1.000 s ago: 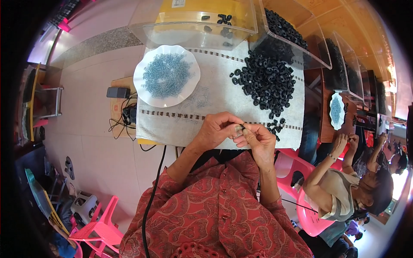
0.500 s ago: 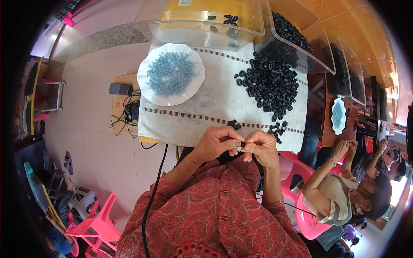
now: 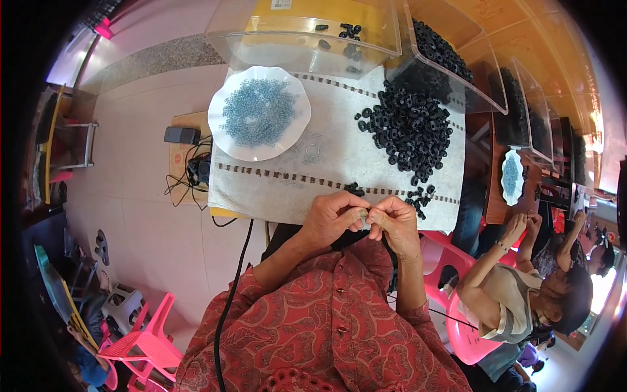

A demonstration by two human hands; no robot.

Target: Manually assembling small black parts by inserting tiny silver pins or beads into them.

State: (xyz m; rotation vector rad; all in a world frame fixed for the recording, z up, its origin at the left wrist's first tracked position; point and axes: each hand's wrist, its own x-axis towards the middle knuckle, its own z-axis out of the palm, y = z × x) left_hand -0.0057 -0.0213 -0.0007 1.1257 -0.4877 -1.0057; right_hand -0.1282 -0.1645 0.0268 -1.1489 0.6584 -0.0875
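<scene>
My left hand (image 3: pixel 332 217) and my right hand (image 3: pixel 396 225) meet fingertip to fingertip just off the near edge of the cloth-covered table (image 3: pixel 245 189). Both are closed in a pinch on a small black plastic part, now almost wholly hidden by thumbs and fingers. Just beyond my left fingers lies a little cluster of black parts (image 3: pixel 354 189). Small black pieces (image 3: pixel 418 200) are scattered beyond my right hand, below a large heap of black plastic parts (image 3: pixel 415 134). At the left, a white scalloped plate (image 3: pixel 219 137) carries many tiny clear bluish pieces.
Clear plastic bins (image 3: pixel 450 68) stand along the back, one full of black parts. A black power adapter (image 3: pixel 182 135) and tangled cables sit left of the table. To the right, a co-worker (image 3: pixel 503 287) sits on a pink chair (image 3: pixel 467 333) by another plate (image 3: pixel 513 176).
My fingertips have closed more tightly together, covering the black part that showed between them. Both hands stay in nearly the same place. The table things have not moved.
</scene>
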